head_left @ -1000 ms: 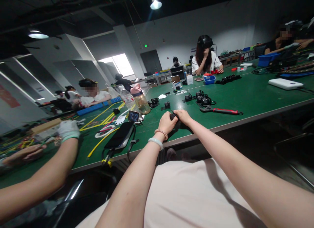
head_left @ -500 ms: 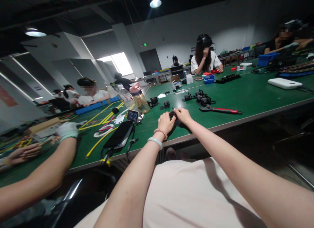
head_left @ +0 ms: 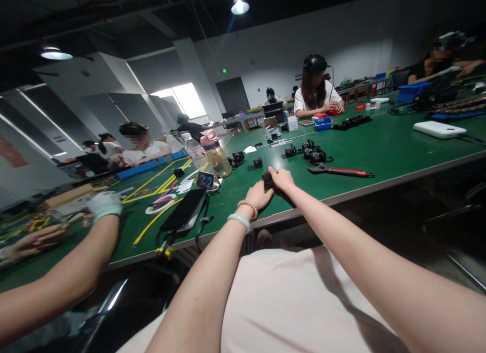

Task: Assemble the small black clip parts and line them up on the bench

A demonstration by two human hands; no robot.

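Between my two hands, just over the green table near its front edge, is a small black part (head_left: pixel 268 179); its exact kind is too small to make out. My left hand (head_left: pixel 258 195), with beads and a pale bangle at the wrist, has its fingers closed on the part's near left side. From the right, my right hand (head_left: pixel 281 180) pinches the same part with thumb and fingers. Beyond them stand similar black parts, one alone (head_left: pixel 257 163) and a cluster (head_left: pixel 312 151). An adjustable wrench (head_left: pixel 341 171) with a red and black handle lies to the right.
Left of my hands lie a black phone (head_left: pixel 184 209), a small clock display (head_left: pixel 205 180) and yellow strips. A pink-lidded bottle (head_left: pixel 215 154) stands behind. A co-worker's gloved hand (head_left: pixel 104 205) works at far left. A white power bank (head_left: pixel 439 130) rests at right; people sit across.
The black part has turned in my hands and shows more of its top. My fingers have shifted slightly around it. Across the table, a person's hand has come down from the face.
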